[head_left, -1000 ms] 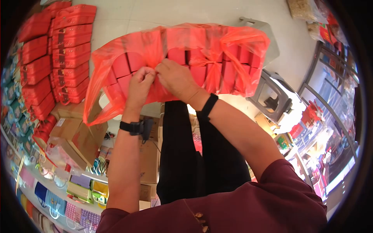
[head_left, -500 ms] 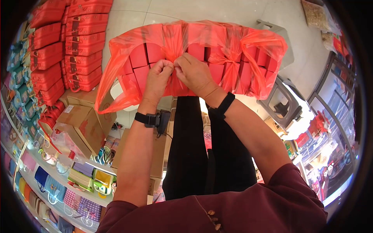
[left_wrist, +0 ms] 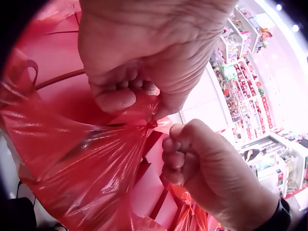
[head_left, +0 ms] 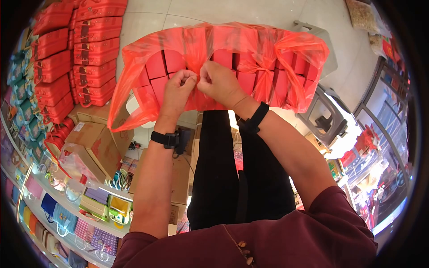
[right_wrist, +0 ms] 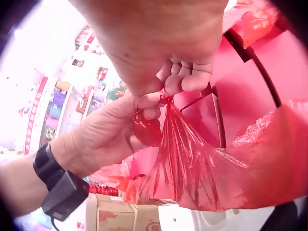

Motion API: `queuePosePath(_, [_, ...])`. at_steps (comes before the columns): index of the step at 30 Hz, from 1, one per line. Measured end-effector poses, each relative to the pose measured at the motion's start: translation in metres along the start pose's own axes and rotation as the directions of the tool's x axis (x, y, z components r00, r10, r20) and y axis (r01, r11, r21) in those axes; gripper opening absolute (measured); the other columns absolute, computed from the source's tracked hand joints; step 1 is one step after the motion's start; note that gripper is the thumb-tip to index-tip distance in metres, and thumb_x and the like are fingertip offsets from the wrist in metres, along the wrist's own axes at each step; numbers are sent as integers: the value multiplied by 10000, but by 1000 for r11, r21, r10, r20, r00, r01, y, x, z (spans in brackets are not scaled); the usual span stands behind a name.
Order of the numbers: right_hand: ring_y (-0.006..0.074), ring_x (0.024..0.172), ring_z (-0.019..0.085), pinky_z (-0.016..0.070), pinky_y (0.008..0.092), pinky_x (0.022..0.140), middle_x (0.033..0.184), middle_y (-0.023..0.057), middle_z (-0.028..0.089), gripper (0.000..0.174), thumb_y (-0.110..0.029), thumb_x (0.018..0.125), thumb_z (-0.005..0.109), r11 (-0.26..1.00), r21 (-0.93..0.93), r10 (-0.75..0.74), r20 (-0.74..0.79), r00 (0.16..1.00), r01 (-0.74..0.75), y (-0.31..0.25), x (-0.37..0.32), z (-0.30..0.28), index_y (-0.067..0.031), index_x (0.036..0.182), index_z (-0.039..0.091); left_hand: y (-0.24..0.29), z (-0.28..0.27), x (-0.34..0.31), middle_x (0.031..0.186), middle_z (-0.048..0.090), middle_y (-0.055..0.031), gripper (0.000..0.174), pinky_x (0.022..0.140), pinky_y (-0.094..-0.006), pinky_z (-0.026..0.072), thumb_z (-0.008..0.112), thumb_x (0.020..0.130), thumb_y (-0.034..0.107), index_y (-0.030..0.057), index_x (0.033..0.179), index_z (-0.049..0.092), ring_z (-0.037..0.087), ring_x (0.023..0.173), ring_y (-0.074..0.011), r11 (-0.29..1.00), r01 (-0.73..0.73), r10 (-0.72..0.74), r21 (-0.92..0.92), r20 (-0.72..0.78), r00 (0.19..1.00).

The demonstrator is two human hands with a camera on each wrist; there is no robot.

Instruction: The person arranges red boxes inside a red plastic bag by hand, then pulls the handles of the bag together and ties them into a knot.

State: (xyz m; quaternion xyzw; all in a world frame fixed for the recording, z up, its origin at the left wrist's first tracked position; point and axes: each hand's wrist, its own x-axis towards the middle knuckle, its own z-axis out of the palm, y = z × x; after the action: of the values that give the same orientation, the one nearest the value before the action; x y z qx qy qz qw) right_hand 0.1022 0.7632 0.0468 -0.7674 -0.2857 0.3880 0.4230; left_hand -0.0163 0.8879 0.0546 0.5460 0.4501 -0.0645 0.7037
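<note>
A large red plastic bag [head_left: 250,49] is held up at twelve o'clock in the head view, stretched wide over a block of red boxes [head_left: 156,67] that are seen through the film. On its three-o'clock half, a bunch of film [head_left: 264,68] is already drawn tight into a tie. Stacked red cases [head_left: 89,58] are seen at ten o'clock, cardboard cartons [head_left: 96,143] at eight o'clock and a grey stool [head_left: 324,120] at three o'clock.

At the bag's middle, the left hand [head_left: 178,87] and the right hand [head_left: 219,82] are set knuckle to knuckle. Both are closed tight. A strand of film is pinched by each between thumb and curled fingers, as shown in the two wrist views. The strands meet in a small twisted point [left_wrist: 151,122] between the fists.

Since a second ago the bag has been raised and shifted towards one o'clock, and the hands have been brought closer together. Over the last half second little has been altered beyond a slight lift. From this it is judged that the slack has been taken up and that the second tie is being drawn tight, not yet finished.
</note>
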Motion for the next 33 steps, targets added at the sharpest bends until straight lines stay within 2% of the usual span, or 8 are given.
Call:
queuePosePath(1, [236, 722, 647, 519, 366, 633, 825, 79, 603, 149, -79, 833, 673, 991, 98, 86, 60, 994, -91, 0, -1, -4, -50, 934, 568, 3, 0, -2, 796, 549, 70, 93, 649, -198, 406, 630, 980, 127, 40, 982, 663, 469, 720, -25, 999, 42, -42, -13, -12, 999])
queuePosePath(4, [285, 777, 653, 533, 393, 686, 850, 115, 616, 156, -113, 834, 668, 990, 127, 61, -1, 998, -60, 4, -2, -12, -53, 943, 573, 4, 0, 0, 798, 537, 82, 99, 640, -196, 397, 632, 981, 138, 43, 979, 663, 460, 720, -23, 998, 40, -41, -51, -8, 999])
queuePosePath(7, [206, 788, 651, 528, 330, 689, 875, 82, 597, 176, -71, 842, 678, 994, 61, -92, -36, 995, 95, 4, -6, -8, -46, 982, 574, 7, -2, -1, 848, 559, 98, 114, 607, -170, 361, 616, 993, 191, 91, 1008, 668, 450, 730, 17, 998, 64, -63, -22, 37, 997])
queuePosePath(13, [305, 811, 650, 533, 403, 658, 900, 106, 605, 184, -100, 816, 690, 957, -222, -205, -66, 977, 186, -1, -2, 3, -68, 948, 566, 6, -1, -1, 846, 566, 88, 120, 634, -179, 384, 609, 997, 191, 88, 983, 669, 474, 743, -2, 997, 62, -60, -49, 41, 997])
queuePosePath(19, [300, 747, 640, 546, 404, 617, 805, 109, 567, 195, -138, 768, 700, 877, -441, -280, -145, 949, 191, -6, -3, 10, -72, 866, 545, 4, 2, 1, 811, 528, 89, 129, 632, -192, 382, 615, 999, 161, 40, 984, 657, 440, 722, -14, 998, 43, -42, -35, 17, 999])
queuePosePath(22, [298, 749, 643, 544, 403, 612, 807, 107, 570, 190, -144, 777, 695, 875, -448, -285, -173, 943, 183, -6, -3, 13, -72, 872, 546, 1, 3, 1, 846, 580, 80, 138, 627, -180, 386, 602, 1007, 198, 82, 975, 670, 481, 743, -9, 999, 37, -37, -27, 2, 999])
queuePosePath(28, [298, 759, 645, 546, 401, 621, 814, 110, 572, 182, -151, 793, 689, 883, -447, -250, -180, 951, 147, -5, -5, 15, -69, 873, 546, 6, 10, -3, 823, 549, 78, 128, 638, -194, 395, 613, 999, 157, 39, 969, 651, 448, 726, -17, 998, 52, -53, -25, -69, 996])
queuePosePath(33, [324, 763, 641, 540, 418, 618, 813, 124, 573, 177, -148, 802, 678, 906, -380, -266, -163, 950, 188, 0, -3, 14, -56, 871, 543, -1, 6, 1, 870, 591, 64, 141, 685, -198, 424, 603, 1009, 172, 43, 992, 658, 503, 788, -27, 1000, 1, -1, 16, -20, 1000])
